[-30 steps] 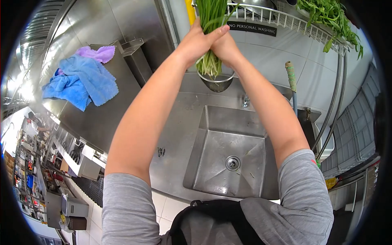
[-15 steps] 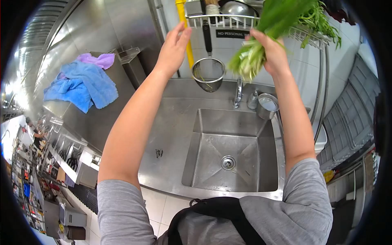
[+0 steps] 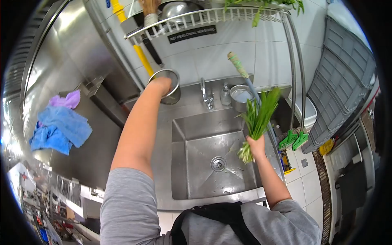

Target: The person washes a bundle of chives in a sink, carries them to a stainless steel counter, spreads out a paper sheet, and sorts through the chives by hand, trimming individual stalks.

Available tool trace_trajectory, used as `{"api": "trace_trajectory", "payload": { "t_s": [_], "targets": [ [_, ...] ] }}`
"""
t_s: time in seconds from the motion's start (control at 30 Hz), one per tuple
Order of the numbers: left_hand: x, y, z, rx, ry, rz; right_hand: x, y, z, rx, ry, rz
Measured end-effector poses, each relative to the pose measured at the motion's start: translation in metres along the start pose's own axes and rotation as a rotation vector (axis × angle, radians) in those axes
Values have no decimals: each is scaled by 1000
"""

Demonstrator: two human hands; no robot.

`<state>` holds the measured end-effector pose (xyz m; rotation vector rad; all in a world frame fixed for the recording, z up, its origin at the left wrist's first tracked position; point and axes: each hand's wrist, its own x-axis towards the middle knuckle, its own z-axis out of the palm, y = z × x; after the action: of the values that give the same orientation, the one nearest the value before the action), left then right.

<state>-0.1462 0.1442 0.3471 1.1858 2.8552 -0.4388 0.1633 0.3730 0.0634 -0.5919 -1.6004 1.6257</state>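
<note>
My right hand is wrapped round a bunch of long green stalks, held over the right side of the steel sink. The leaves point up and the pale ends point down. At the upper left, my left hand reaches into the mouth of a mesh strainer that hangs by its black handle against the wall. The fingers of that hand are hidden inside the strainer. A faucet stands behind the sink between my hands.
A soap bottle and a metal pot stand behind the sink. Above runs a white wire rack with bowls and greens. Blue cloths lie at the left. A wrapped hose rises behind the pot.
My right hand has brought the green bunch down from the rack's height to the sink. My left hand has let go of the bunch and moved to the strainer. The view has turned right.
</note>
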Motion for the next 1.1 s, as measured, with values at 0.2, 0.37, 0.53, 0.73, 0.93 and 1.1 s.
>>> {"api": "trace_trajectory", "payload": {
  "t_s": [0.2, 0.37, 0.53, 0.73, 0.93, 1.1],
  "targets": [
    [34, 5, 26, 289, -302, -50, -21, -1, -45, -166, -86, 36],
    [35, -1, 31, 29, -235, -321, -33, -8, -51, -233, -87, 91],
    [-21, 4, -13, 224, -142, -207, -35, 9, -42, -7, -142, 272],
    [-147, 65, -9, -83, 511, 74, -32, -33, -7, 10, -298, 231],
    [-241, 142, 140, -144, 12, 292, -45, -126, 64, -80, -965, 194],
    [-318, 170, 129, -612, 453, -39, -92, -117, 121, 161, -1539, 332]
  ]
}}
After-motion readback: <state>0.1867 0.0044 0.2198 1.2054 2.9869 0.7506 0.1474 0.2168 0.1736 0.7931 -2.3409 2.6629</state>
